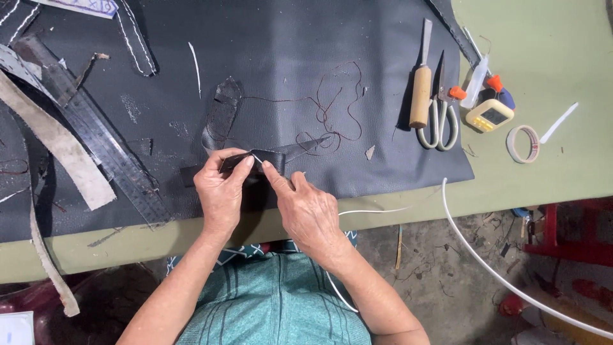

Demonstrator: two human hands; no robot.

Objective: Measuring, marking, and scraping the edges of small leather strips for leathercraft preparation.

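My left hand point(220, 188) pinches a black leather strap point(220, 115) that loops up over the black leather sheet point(287, 57). My right hand point(306, 207) grips the same strap right beside it, near its pointed end point(306, 148), thumb and forefinger meeting at a small needle-like glint between the hands. Dark red thread point(332, 102) trails in loose curls from the strap across the sheet.
A wooden-handled chisel point(420, 89), scissors point(440, 121), a glue bottle point(476, 83), a small yellow timer point(490, 116) and a tape roll point(523, 144) lie at the right on the green table point(549, 51). A ruler point(89, 128) and pale strips point(60, 150) lie left.
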